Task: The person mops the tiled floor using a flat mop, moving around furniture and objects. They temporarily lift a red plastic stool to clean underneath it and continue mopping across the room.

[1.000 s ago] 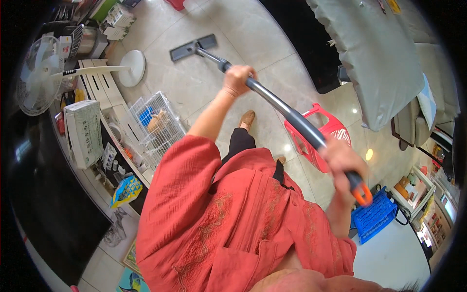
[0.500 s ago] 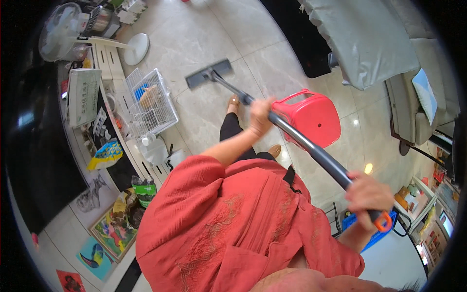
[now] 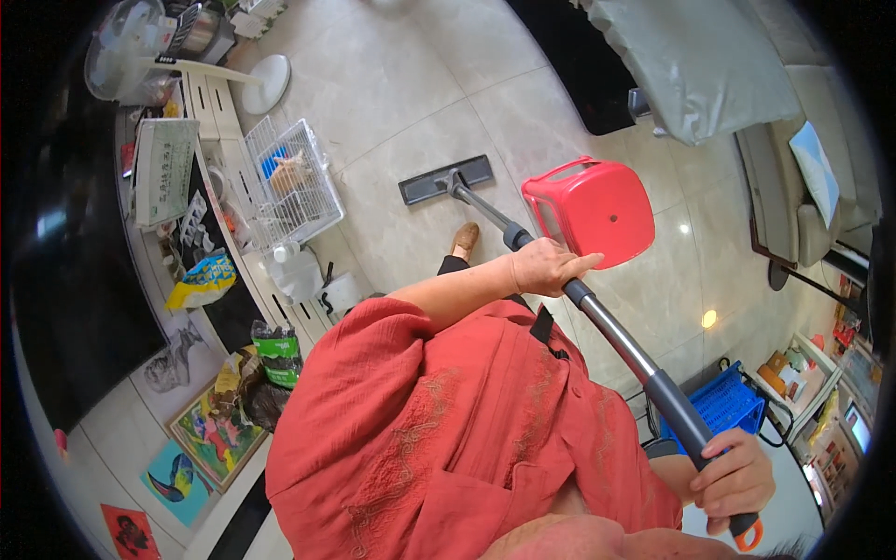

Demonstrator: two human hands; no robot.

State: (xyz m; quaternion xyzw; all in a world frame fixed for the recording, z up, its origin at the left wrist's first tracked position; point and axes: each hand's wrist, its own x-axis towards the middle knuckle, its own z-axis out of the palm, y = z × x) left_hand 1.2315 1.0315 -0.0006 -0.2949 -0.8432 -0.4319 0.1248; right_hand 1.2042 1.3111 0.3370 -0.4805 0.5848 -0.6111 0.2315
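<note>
A flat mop runs diagonally across my front, its long grey handle sloping from lower right to upper left. Its dark rectangular mop head lies on the tiled floor. My left hand is closed round the middle of the handle, thumb side hard to see, with a finger stretched along it. Near the orange-looped end, my right hand wraps its fingers round the thick dark grip. A red plastic stool stands just right of the mop head; in the picture my left fingertips overlap its near edge.
A white wire cage stands on the left by a low cabinet, with a white fan beyond it. A grey-covered table is at the far right, a sofa beside it. A blue crate sits near my right arm.
The mop head has slid right and nearer to me, closer to the stool. Both hands have drawn back down and to the right with the handle, still gripping it.
</note>
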